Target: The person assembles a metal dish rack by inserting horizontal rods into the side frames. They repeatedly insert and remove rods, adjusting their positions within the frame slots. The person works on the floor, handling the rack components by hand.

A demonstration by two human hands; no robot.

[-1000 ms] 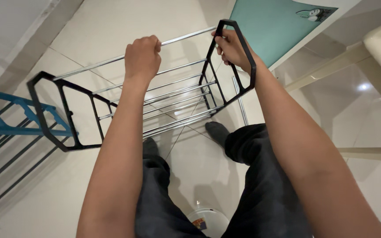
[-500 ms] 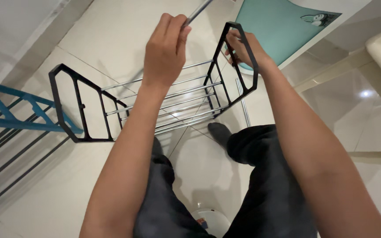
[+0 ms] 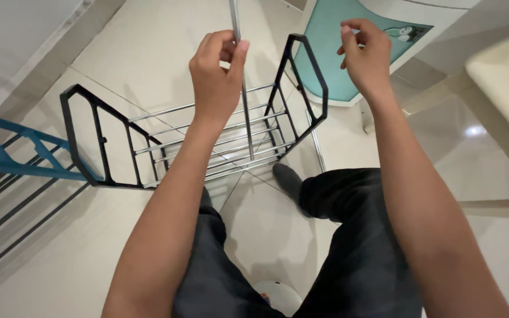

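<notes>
My left hand (image 3: 216, 79) is clenching one loose chrome rod (image 3: 244, 100), holding it near upright over the black rack (image 3: 195, 138) – my right hand (image 3: 365, 56) is hanging released, touching nothing. I judge the rod-handling step is underway; next calls for steadying it. One black rack is standing mid-floor, one blue rack (image 3: 13, 156) at the floor's left edge – one more rod (image 3: 315, 141) is lying beside it.

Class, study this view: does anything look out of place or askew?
Yes. One metal rod stands nearly upright in the left hand, apart from the rack's level rods. Another loose rod lies on the floor beside it.
</notes>
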